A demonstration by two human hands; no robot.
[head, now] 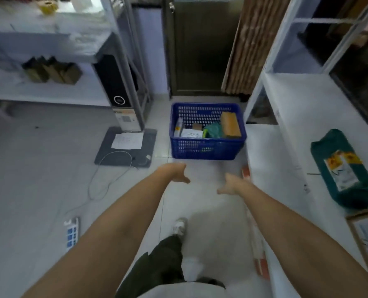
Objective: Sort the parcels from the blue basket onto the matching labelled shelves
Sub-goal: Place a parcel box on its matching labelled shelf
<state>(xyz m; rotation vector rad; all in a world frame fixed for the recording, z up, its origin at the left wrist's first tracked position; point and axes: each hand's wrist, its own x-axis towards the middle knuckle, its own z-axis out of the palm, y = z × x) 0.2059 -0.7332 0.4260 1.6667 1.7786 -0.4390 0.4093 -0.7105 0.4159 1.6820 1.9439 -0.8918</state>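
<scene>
Blue basket (207, 147) sits on the floor by the door, ahead of both your hands: left (178, 172) and right (230, 184) are loose, fingers spread, holding nothing. Inside, a tan box (230, 124) leans on end against the right wall, long axis tilted upward; it looks stiff, so grip its long sides. The green bag (213, 131) beside it looks soft; pinch its edge.

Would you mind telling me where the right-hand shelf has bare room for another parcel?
The white shelf is bare from its far end to the green parcel. Nearer, that parcel and the cardboard box crowd it.
</scene>
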